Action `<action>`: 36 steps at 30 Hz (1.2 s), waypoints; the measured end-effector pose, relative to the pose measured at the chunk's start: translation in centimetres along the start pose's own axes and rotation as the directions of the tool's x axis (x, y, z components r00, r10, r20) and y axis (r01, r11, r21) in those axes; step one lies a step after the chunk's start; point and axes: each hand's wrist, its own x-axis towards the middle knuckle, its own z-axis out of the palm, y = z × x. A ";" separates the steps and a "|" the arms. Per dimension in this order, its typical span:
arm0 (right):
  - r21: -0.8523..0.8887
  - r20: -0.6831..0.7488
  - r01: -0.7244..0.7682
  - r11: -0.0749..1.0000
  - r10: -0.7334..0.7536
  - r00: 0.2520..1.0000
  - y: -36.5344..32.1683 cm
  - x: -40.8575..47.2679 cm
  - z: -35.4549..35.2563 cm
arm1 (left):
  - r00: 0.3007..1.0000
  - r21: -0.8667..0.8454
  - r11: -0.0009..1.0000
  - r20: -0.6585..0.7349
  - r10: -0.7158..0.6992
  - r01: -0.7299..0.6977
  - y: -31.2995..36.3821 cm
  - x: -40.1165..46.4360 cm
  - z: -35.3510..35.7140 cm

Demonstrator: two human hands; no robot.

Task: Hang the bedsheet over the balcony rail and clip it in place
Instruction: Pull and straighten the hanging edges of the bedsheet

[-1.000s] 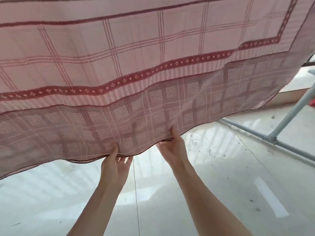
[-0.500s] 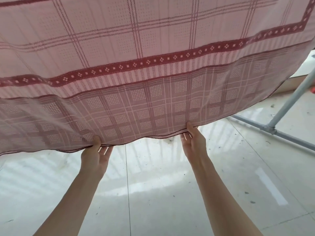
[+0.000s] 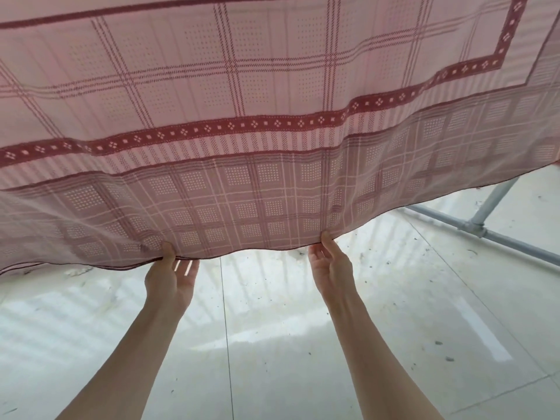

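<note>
Now both hands sit further apart along the hem than a second ago; the spacing has widened from near-touching to well apart, and the pink-and-maroon checked cotton bedsheet (image 3: pixel 272 122) reads flatter and more spread between them; I judge this as smoothing the hanging drape ahead of clipping.

Left hand (image 3: pixel 169 280) at 7 o'clock of frame centre; thumb on the near face of the hem, fingers behind it, a light pinch with the palm partly open. Right hand (image 3: pixel 330 268) at 5 o'clock; thumb up on the hem edge, fingers loosely curled behind, a pinch too, though how firm I cannot tell.

Bedsheet fills the upper half of the view, from 9 through 12 to 3 o'clock; its lower hem sags between and outside the two grips; maroon diamond-pattern border band (image 3: pixel 242 128) runs across above the hands. Its top edge and whatever it hangs from are out of frame, so the rail contact is not confirmed.

Grey metal pipe frame (image 3: pixel 481 225) stands at 3 o'clock, apart from the sheet's hem; glossy white tiled floor (image 3: pixel 272 344) below. No clips visible; clipping looks not yet started.
</note>
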 end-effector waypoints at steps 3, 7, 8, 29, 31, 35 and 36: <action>0.018 0.041 -0.026 0.999 0.026 0.999 0.0 -0.3 0.2 | 0.987 -0.054 0.994 0.134 -0.091 0.099 -2.4 -1.7 1.2; -0.019 0.029 -0.046 0.999 0.046 0.998 0.2 -1.3 -0.2 | 0.918 0.064 0.975 0.329 -0.220 0.211 -7.1 -5.1 3.6; -0.025 0.027 -0.044 0.999 0.044 0.999 0.1 -1.4 -0.3 | 0.903 0.098 0.968 0.348 -0.251 0.232 -8.1 -5.8 4.4; 0.006 -0.007 0.119 0.993 -0.119 0.993 -11.3 1.7 -1.2 | 0.972 0.060 0.991 0.200 -0.127 0.117 -8.4 -5.6 5.0; -0.030 -0.011 0.172 0.985 -0.172 0.985 -12.6 1.8 -1.6 | 0.968 0.085 0.990 0.216 -0.129 0.113 -8.8 -5.5 5.0; -0.009 -0.062 0.206 0.979 -0.206 0.977 -14.4 1.8 -3.2 | 0.958 0.149 0.982 0.245 -0.148 0.113 -10.1 -5.7 5.7; 0.019 -0.068 0.208 0.978 -0.206 0.976 -14.7 1.8 -3.6 | 0.957 0.156 0.981 0.247 -0.150 0.114 -10.5 -5.8 6.0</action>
